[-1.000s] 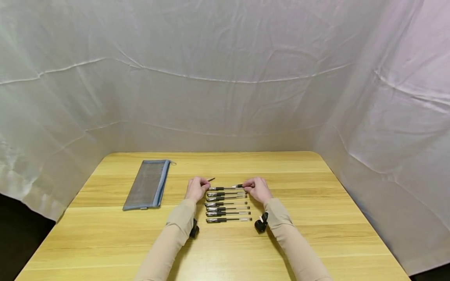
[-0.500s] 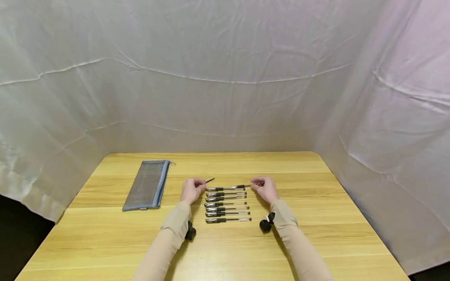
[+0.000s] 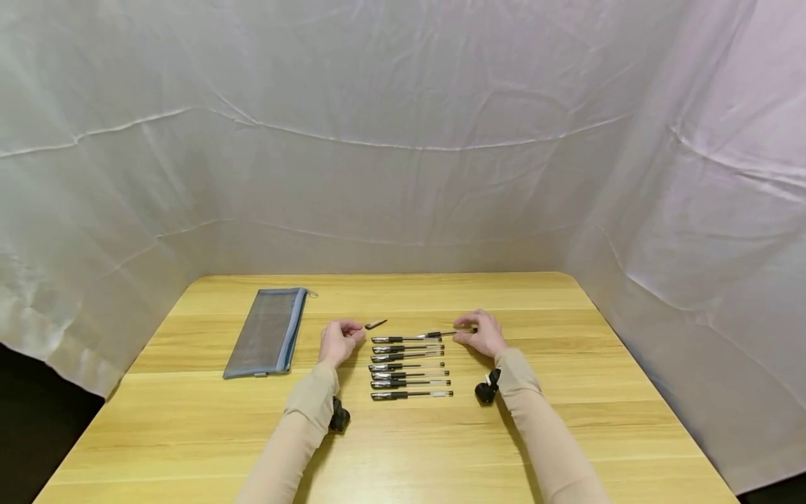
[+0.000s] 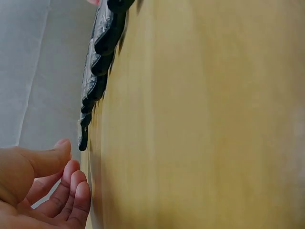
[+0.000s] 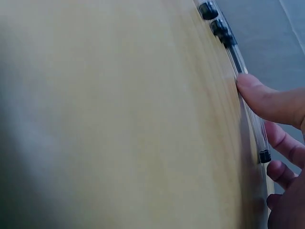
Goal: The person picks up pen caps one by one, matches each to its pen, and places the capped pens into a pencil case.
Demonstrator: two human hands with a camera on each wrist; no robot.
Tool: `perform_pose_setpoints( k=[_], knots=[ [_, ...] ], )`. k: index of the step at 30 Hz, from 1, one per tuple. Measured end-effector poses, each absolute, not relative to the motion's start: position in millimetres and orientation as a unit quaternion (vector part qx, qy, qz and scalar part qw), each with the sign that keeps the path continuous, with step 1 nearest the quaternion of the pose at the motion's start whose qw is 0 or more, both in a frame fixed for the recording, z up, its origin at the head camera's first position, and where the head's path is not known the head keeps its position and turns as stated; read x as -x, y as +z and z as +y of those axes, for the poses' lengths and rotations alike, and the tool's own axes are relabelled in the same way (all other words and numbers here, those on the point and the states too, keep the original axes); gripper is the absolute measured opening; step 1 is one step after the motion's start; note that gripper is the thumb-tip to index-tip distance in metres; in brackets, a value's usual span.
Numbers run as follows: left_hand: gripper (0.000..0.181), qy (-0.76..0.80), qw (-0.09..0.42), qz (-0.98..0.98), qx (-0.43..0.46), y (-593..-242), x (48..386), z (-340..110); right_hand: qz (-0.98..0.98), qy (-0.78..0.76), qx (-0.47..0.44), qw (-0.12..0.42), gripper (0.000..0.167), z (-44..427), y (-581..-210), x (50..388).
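Several black-and-clear pens [image 3: 403, 384] lie in a stacked column of rows between the two hands. My left hand [image 3: 340, 341] is left of the column, its fingers loosely bent and holding nothing; a short dark cap-like piece [image 3: 376, 324] lies just beyond its fingertips. In the left wrist view that hand [image 4: 47, 183] is below the row of capped pen ends [image 4: 97, 64]. My right hand [image 3: 483, 334] pinches the clear barrel of an uncapped pen [image 3: 448, 333] at the column's far right. In the right wrist view thumb and fingers of the hand [image 5: 286, 138] grip this barrel [image 5: 259, 128].
A blue-edged mesh zip pouch [image 3: 264, 332] lies flat at the left of the wooden table [image 3: 403, 455]. Pale cloth [image 3: 403, 175] hangs behind and beside the table. Black wrist cameras [image 3: 339, 416] are strapped at both cuffs.
My right hand has shifted right along with the pen, which now shows more of its length. My left hand has drawn back left, leaving the short piece on the table.
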State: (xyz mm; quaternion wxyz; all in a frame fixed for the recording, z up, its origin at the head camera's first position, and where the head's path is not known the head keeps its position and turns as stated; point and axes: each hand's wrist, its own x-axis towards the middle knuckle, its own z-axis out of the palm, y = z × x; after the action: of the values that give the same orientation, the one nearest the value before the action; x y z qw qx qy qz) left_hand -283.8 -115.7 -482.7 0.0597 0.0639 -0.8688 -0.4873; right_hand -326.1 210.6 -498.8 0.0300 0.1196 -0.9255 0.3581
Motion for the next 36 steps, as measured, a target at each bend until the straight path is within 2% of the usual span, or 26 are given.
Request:
perform_pose_setpoints(
  k=[9, 19, 25, 36],
  knots=[
    [0.015, -0.497, 0.053, -0.864, -0.068, -483.0, 285.0, -118.5, -0.932, 0.338, -0.129, -0.002, 0.022, 209.5, -493.9, 332.3],
    [0.01, -0.515, 0.069, -0.853, -0.056, -483.6, 283.6, -121.7, -0.927, 0.351, -0.13, 0.0, 0.013, 209.6, -495.6, 335.5],
    [0.017, -0.514, 0.066, -0.852, -0.078, -485.1, 288.2, -120.2, -0.903, 0.412, -0.119, 0.001, 0.017, 212.3, -495.4, 332.6],
    [0.022, -0.49, 0.063, -0.868, -0.059, -486.5, 304.4, -111.1, -0.827, 0.56, -0.042, -0.005, 0.032, 215.8, -491.7, 325.4]
  ],
)
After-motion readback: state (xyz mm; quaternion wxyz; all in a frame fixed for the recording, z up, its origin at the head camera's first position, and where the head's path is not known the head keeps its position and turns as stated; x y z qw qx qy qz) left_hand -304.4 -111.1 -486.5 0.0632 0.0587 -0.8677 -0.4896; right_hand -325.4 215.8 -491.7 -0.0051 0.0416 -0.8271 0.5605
